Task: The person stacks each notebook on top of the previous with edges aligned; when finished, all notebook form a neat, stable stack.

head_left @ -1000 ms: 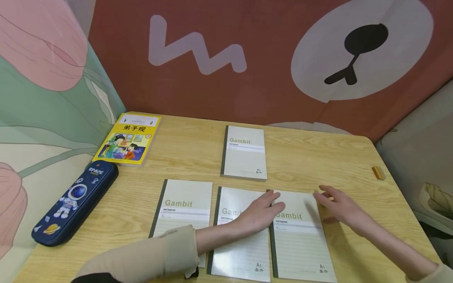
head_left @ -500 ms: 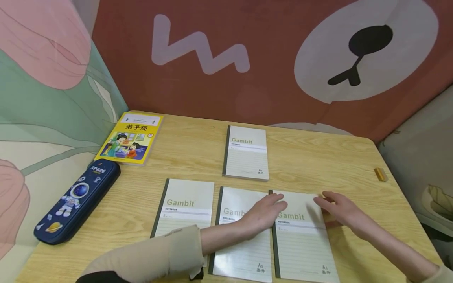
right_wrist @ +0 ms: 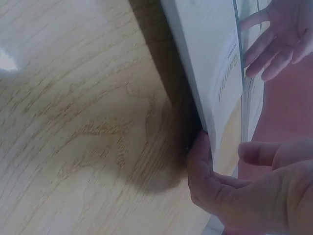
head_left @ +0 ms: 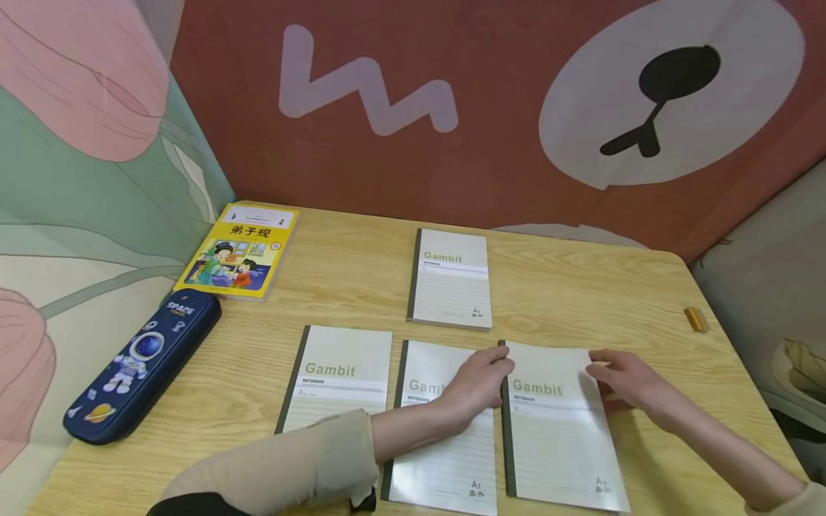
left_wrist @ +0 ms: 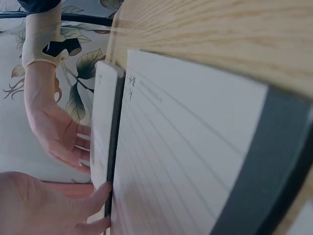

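Note:
Three white Gambit notebooks with dark spines lie side by side in the head view: a left notebook (head_left: 348, 369), a middle notebook (head_left: 445, 459) and a right notebook (head_left: 561, 444). My left hand (head_left: 474, 383) reaches across the middle one and grips the right notebook at its dark spine, near the top. On the opposite side my right hand (head_left: 629, 383) holds the same notebook's right edge near the upper corner. The right wrist view shows fingers (right_wrist: 198, 161) under that edge, which stands raised over its shadow. The right notebook's lower end slants slightly.
A smaller-looking Gambit notebook (head_left: 450, 279) lies farther back on the wooden table (head_left: 581, 294). At left are a yellow picture book (head_left: 235, 251) and a navy astronaut pencil case (head_left: 142, 365). A small orange-brown block (head_left: 696, 319) lies near the right edge.
Both hands have closed in on the right notebook's sides and taken hold of it. The notebook has shifted slightly up and to the right, its edge now raised.

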{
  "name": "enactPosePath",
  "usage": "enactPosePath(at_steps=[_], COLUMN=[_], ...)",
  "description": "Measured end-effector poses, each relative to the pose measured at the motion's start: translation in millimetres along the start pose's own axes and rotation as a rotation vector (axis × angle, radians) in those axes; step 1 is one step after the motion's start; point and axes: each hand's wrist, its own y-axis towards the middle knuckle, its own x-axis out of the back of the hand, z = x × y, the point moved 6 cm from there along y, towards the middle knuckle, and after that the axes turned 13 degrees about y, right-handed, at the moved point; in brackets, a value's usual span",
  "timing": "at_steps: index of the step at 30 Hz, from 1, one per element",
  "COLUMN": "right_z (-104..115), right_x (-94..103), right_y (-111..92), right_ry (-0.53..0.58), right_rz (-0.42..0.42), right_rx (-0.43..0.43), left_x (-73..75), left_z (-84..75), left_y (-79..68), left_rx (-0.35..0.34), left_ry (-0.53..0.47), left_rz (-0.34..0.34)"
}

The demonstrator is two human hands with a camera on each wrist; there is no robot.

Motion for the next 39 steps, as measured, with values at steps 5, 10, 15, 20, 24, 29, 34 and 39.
enactPosePath(at_steps=[5, 10, 15, 20, 24, 29, 34, 39], right_z=[6, 17, 36, 59, 80, 108, 130, 148], right_x=[6.8, 16.5, 25.9, 32.2, 33.5, 26.2, 14.9, 7.4], right_y=[1, 1, 1, 6, 11, 21, 34, 53], right_ry=[-0.010, -0.030, -0.053, -0.034, -0.007, 0.086, 0.215, 0.422], right_rz=[0.002, 0.001, -0.027, -0.043, -0.053, -0.053, -0.052, -0.076], right_rx=[0.042, 0.087, 0.132, 0.183, 0.212, 0.237, 0.248, 0.282], left_x=[2.3, 8.4, 19.8, 37.3, 55.3, 83.7, 112.4, 136.8], left_z=[1.4, -7.1, -23.3, -33.6, -37.8, -42.8, -46.4, -47.7], left_y=[3.0, 5.5, 8.4, 9.6, 10.1, 13.6, 21.2, 32.6], left_rx=[0.000, -0.041, -0.103, -0.122, -0.127, -0.129, -0.135, -0.156], left_ry=[-0.102, -0.158, -0.200, -0.142, -0.089, -0.031, 0.013, -0.012], left_rz=[-0.030, -0.027, -0.010, -0.007, -0.017, -0.066, -0.136, -0.217])
